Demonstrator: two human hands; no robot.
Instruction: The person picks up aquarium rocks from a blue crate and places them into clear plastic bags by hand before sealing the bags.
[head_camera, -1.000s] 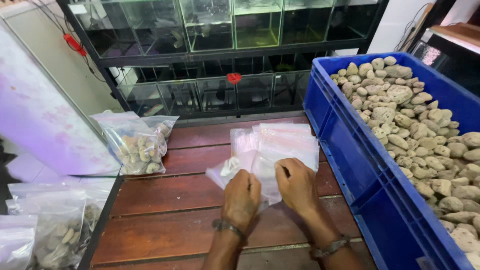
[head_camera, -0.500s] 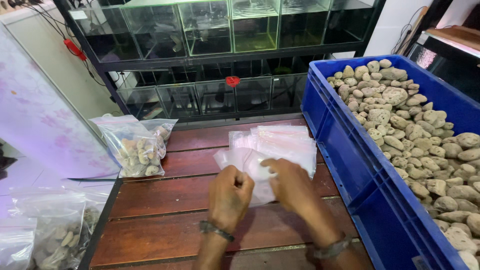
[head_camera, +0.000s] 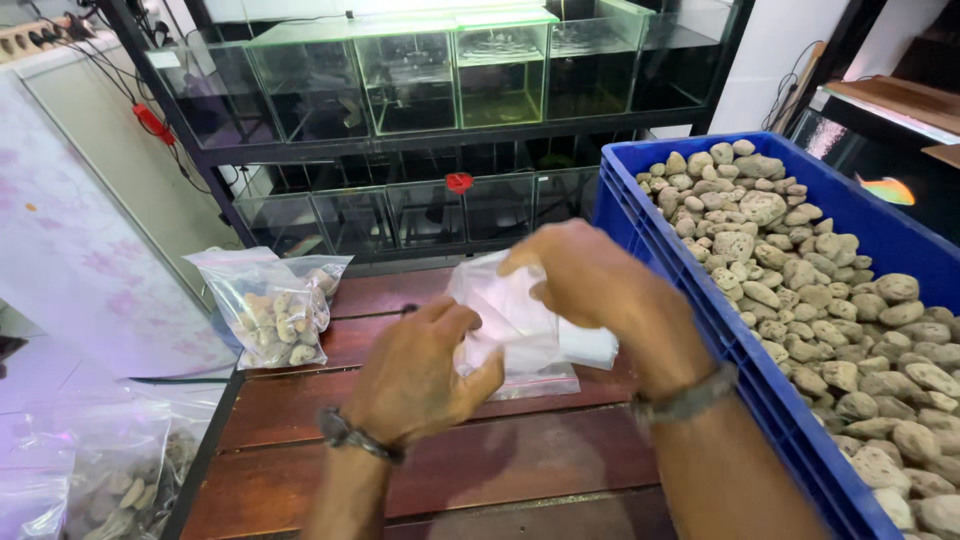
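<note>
Over a dark red slatted wooden table (head_camera: 450, 470), we see both hands at work on a clear empty plastic zip bag (head_camera: 510, 320), lifted just above a flat stack of more clear bags (head_camera: 560, 365) lying on the boards. The left hand (head_camera: 415, 375), a dark band at its wrist, pinches the bag's lower left edge with fingers curled tight. The right hand (head_camera: 590, 280), a metal bracelet at its wrist, grips the bag's upper right part from above, fingers closed on the plastic.

At the lower left, beside the table, we see clear plastic bags filled with pale stones (head_camera: 90, 480) lying in a heap. Further back on the table's left edge sits a filled clear bag of beige pebbles (head_camera: 270, 310), sealed and slumped against a second bag.

To the right, just beside the table, stands a big blue plastic crate (head_camera: 690, 300) heaped with rough, pale porous stones (head_camera: 800, 270).

Behind, a black metal rack (head_camera: 440, 140) carries rows of small glass tanks (head_camera: 410, 70), a round red tag (head_camera: 458, 182) fixed on the lower row. At far right, an orange fish (head_camera: 888, 190) shows in a dark tank.
</note>
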